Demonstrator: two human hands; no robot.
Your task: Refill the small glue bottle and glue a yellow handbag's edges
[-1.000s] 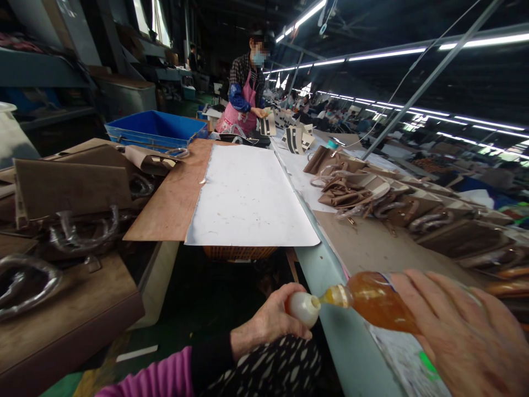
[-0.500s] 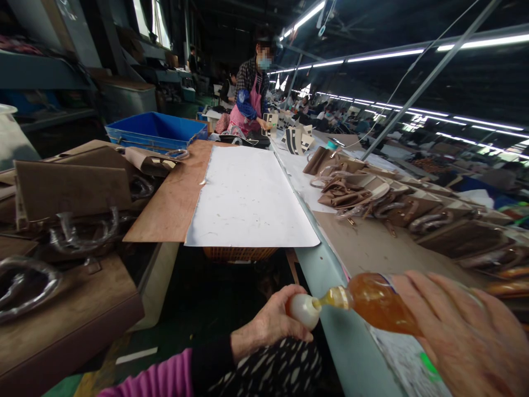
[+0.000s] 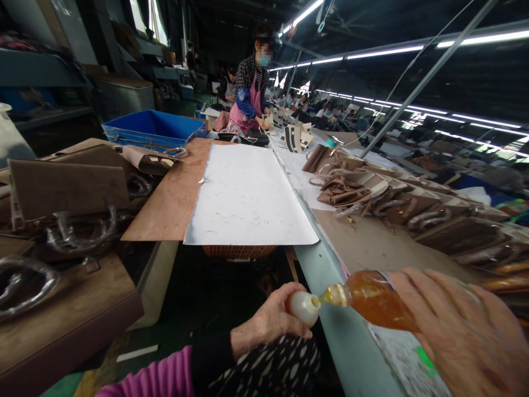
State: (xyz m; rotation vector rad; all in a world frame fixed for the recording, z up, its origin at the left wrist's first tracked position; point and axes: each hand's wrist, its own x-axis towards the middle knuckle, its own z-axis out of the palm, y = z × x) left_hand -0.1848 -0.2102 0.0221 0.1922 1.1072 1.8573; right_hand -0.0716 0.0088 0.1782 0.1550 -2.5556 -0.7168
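Note:
In my left hand (image 3: pixel 275 315) is a small whitish bottle (image 3: pixel 305 309), its open mouth turned to the right. My right hand (image 3: pixel 458 325) grips a larger clear bottle (image 3: pixel 378 298) of amber liquid, tipped on its side. The neck of the larger bottle points left and meets the small one's mouth, with yellowish liquid at the join. Both bottles are over the gap beside the pale blue-green table edge (image 3: pixel 330 298). The palm side of my right hand is hidden.
White paper (image 3: pixel 252 198) covers part of a wooden board (image 3: pixel 165 204). Brown handbags with plastic-wrapped handles (image 3: pixel 70 190) lie at left, and more brown handbags (image 3: pixel 355 190) at right. Beyond the board stand a blue bin (image 3: pixel 152 128) and a co-worker in a pink apron (image 3: pixel 252 102). An orange basket (image 3: pixel 239 252) sits underneath.
Both hands keep their hold on the bottles, with the necks still together. The view has shifted slightly. The co-worker's hands have moved a little.

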